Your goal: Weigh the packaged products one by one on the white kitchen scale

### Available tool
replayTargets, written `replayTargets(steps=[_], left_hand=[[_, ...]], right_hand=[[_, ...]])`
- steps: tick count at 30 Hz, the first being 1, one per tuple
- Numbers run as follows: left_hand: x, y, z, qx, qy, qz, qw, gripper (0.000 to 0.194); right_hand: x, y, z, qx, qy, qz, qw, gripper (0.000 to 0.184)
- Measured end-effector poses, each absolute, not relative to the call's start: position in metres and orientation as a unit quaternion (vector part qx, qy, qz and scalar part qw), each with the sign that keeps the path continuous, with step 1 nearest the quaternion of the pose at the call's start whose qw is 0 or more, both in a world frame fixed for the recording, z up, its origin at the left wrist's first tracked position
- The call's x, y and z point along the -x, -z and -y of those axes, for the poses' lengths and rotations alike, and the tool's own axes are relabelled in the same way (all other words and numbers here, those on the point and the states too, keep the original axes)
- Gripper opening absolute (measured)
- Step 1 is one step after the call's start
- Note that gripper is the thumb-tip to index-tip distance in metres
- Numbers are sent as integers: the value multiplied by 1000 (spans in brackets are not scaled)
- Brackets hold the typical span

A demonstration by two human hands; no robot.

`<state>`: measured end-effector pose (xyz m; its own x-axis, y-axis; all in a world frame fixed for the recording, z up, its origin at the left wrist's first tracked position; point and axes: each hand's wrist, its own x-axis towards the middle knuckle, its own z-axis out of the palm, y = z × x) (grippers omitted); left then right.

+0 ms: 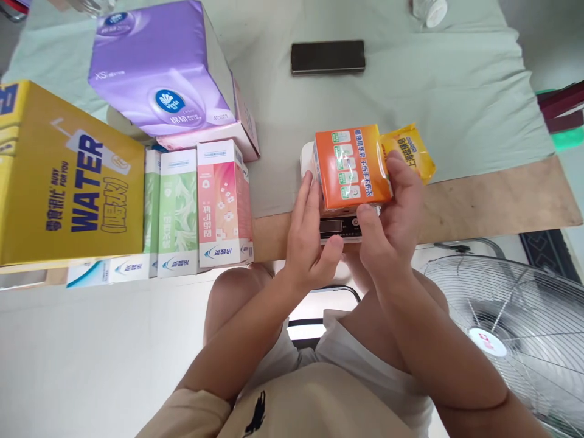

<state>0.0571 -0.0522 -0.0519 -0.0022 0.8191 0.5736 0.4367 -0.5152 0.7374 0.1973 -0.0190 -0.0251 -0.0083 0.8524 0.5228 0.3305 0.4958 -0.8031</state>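
Observation:
An orange soap pack [349, 167] with Chinese print sits over a small white kitchen scale [308, 158], which has a dark display strip along its front. My left hand [306, 234] lies along the pack's left side, fingers stretched out and thumb apart near the display. On the right side, my right hand [395, 222] curls around the pack, with its thumb at the front lower corner. Behind those fingers a yellow packet [415, 152] sticks out to the right; whether it is joined to the pack I cannot tell. Most of the scale's plate is hidden under the pack.
Left stand a yellow WATER carton [73, 182], green [177, 210] and pink [223, 204] boxes, and a purple tissue pack [159, 73]. A phone [327, 56] lies further back, a jar [430, 11] at the far edge. A fan [506, 328] stands lower right.

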Motion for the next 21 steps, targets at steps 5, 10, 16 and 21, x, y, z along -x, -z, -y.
replayTargets(steps=[5,10,16,21], left_hand=[[-59,48,52,-685,-536,-460,180,78],[-58,48,51,-685,-536,-455,191,78],[-57,54,48,-672,-552,-459,182,78],[-54,51,49,-686,-535,-457,188,78]], right_hand=[[-199,25,20,447,-250,667,540,55],[-198,24,20,437,-275,643,567,55],[-196,27,18,443,-285,635,565,56],[-200,29,14,423,-313,650,549,59]])
